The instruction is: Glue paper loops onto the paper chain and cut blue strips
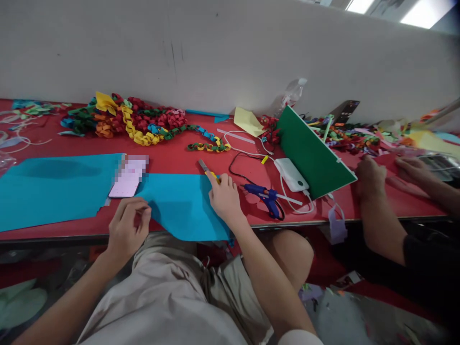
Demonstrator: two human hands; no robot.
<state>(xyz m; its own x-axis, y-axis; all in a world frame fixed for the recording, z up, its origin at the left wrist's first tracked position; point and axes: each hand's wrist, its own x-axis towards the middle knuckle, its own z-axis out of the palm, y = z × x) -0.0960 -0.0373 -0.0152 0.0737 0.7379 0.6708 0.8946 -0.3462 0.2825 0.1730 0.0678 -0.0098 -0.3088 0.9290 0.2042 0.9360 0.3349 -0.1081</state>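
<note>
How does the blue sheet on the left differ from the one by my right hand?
The left sheet runs out of the picture; the right sheet does not. The right sheet overhangs the table's front edge, while the left sheet's visible part stays on top. Both are the same bright blue.

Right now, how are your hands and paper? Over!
Right fingers on cutter. Left fingers loosely curled. Blue paper between them, overhanging table edge. Phone alongside, maybe in the way.

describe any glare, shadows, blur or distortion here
Head view: white rectangular lights blow out top right; co-worker's bare hands look blurred; pink rectangular phone screen is partly pixelated; shadows fall on the blue paper sheet beneath the bare right hand.
</note>
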